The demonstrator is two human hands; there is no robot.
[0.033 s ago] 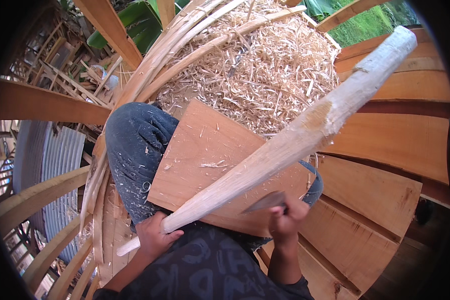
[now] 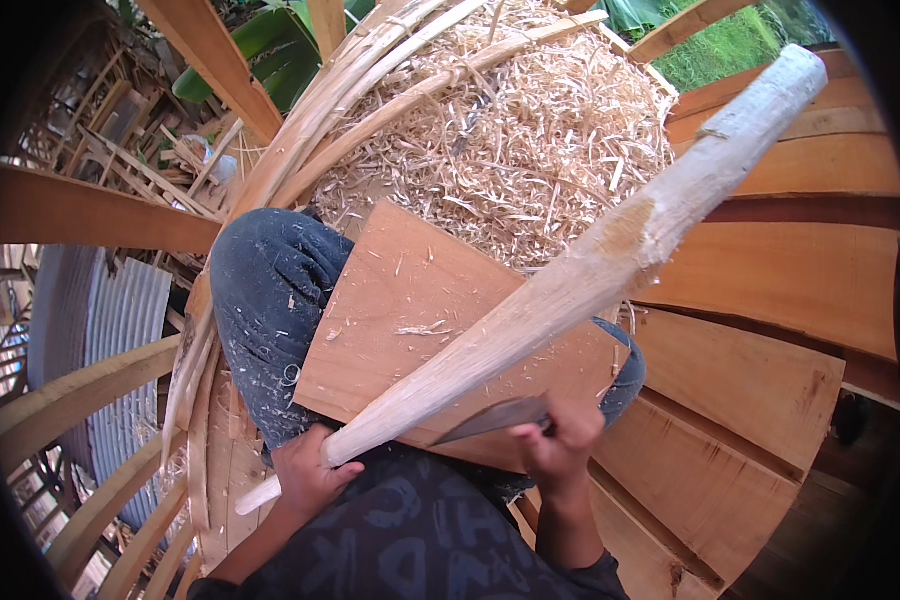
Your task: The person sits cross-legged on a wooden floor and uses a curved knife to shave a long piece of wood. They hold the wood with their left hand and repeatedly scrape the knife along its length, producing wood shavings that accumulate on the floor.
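A long peeled wooden pole [image 2: 515, 335] slants from lower left to upper right across a flat board [image 2: 400, 270] on my lap. Its thick far end keeps pale bark, while the near end tapers to a thin tip. Close to that thin end, my left hand [image 2: 310, 470] is wrapped round the pole. My right hand [image 2: 562, 435] is closed on a knife whose dark, pointed blade [image 2: 495, 418] lies just below the pole, pointing left. The blade appears apart from the wood; the knife's handle is hidden in my fist.
Curly wood shavings [image 2: 530, 150] heap up beyond the board. Long bent wooden strips [image 2: 340, 110] run along the left. Several broad planks [image 2: 730, 390] fan out on the right, and upright slats [image 2: 100, 390] stand at left beside corrugated metal sheeting [image 2: 125, 330].
My right hand has shifted slightly left with the knife, and more of the blade shows. The pole's far end has moved a little left. My left hand keeps its hold.
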